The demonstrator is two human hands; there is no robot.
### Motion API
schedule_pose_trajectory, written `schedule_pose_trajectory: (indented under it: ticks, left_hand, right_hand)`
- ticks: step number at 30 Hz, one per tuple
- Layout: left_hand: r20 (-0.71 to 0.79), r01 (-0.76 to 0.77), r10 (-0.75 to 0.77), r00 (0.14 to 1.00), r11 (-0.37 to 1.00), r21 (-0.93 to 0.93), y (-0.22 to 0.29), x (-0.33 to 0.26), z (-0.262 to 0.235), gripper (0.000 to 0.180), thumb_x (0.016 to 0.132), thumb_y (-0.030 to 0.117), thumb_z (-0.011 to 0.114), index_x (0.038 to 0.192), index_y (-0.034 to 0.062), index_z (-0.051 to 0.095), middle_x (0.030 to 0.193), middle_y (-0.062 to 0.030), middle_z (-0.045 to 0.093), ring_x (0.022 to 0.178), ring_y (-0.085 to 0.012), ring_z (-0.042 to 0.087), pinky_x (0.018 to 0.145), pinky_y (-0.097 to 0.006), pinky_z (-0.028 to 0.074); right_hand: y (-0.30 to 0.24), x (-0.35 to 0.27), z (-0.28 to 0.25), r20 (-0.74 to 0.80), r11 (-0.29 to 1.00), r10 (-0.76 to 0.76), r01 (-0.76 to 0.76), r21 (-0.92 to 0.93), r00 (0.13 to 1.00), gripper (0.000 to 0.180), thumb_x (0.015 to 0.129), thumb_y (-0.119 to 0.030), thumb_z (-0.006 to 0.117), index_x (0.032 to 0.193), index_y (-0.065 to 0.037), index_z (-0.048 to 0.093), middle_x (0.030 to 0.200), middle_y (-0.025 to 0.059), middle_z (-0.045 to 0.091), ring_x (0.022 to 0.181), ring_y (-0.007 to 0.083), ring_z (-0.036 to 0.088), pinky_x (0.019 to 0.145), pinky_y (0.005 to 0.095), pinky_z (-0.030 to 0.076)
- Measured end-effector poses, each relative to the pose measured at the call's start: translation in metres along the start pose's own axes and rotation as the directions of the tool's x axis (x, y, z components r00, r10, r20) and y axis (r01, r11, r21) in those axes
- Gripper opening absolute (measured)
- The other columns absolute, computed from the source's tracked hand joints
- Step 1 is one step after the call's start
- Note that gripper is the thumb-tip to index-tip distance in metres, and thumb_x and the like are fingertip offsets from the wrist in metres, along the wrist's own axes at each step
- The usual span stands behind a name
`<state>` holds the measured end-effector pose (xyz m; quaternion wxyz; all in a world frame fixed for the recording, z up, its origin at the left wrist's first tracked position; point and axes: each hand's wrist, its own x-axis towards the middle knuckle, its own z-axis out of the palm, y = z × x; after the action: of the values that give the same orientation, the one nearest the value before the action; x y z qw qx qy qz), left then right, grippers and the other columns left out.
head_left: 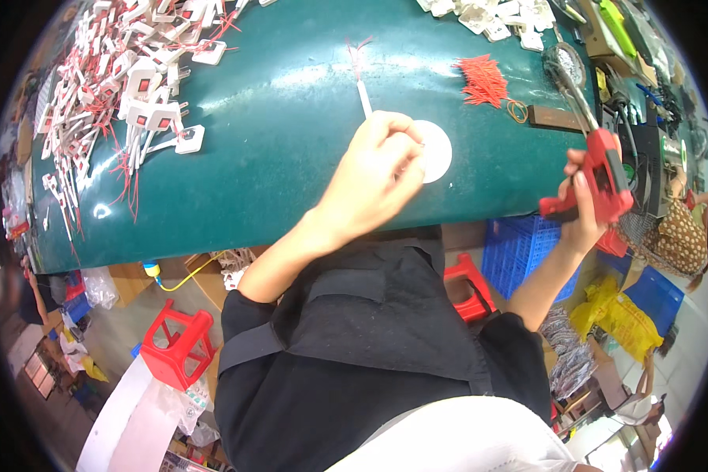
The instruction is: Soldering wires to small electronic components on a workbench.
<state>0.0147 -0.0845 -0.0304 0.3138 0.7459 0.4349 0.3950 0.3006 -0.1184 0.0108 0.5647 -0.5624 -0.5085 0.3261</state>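
Observation:
My left hand (385, 169) is over the table with its fingers closed in a pinch at the edge of a white round disc (439, 153). A white cable (364, 98) sticks out beyond the knuckles, its thin red wire ends (358, 55) splayed on the table; whether it joins the disc is hidden under the hand. At the right table edge my right hand (582, 204) grips a red and black pistol-shaped tool (606, 181), which looks like a soldering gun. The tool's long metal barrel (574, 98) points up toward a round grey dish (566, 64).
White plug-like parts with red wires (145, 102) are heaped at the left. Red tube pieces (484, 80), a rubber band (518, 111) and a brown block (554, 118) lie right of centre. More white parts (492, 16) sit behind. A blue crate (519, 252) stands below the table.

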Motion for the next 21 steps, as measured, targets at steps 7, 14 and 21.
schedule_pose_trajectory:
  ticks: [7,14,21]
  left_hand:
    - [0.287,-0.463,0.386,0.876,0.839,0.286,-0.062,0.031,-0.045,0.029,0.069,0.003,0.061,0.098,0.0092,0.061,0.121,-0.0087,0.054,0.117,-0.0327,0.047,0.099,-0.045,0.035]
    - [-0.076,-0.612,0.648,0.758,0.746,0.262,-0.055,0.041,-0.049,0.019,0.069,0.009,0.063,0.087,0.0094,0.056,0.081,-0.0058,0.057,0.074,-0.0243,0.058,0.062,-0.036,0.047]
    - [-0.381,-0.111,0.356,0.853,0.838,0.535,-0.083,-0.015,-0.187,0.027,0.069,0.002,0.062,0.096,0.0011,0.056,0.085,-0.0126,0.055,0.081,-0.0296,0.053,0.072,-0.038,0.044]
  right_hand:
    - [0.079,-0.024,0.031,0.195,0.195,0.087,-0.209,0.958,0.977,0.053,0.083,-0.004,0.053,0.13,0.002,0.029,0.098,0.0103,0.042,0.085,0.0146,0.038,0.05,0.0192,0.044]
    - [0.09,-0.032,0.04,0.183,-0.003,0.083,-0.183,0.983,0.98,0.029,0.082,-0.001,0.053,0.107,0.0,0.038,0.093,0.0045,0.041,0.082,0.0124,0.04,0.047,0.0189,0.042]
    - [0.092,-0.033,0.039,0.196,0.023,0.072,-0.198,0.98,0.978,0.031,0.081,-0.001,0.056,0.107,0.0,0.039,0.095,0.0049,0.041,0.084,0.0119,0.039,0.046,0.0166,0.042]
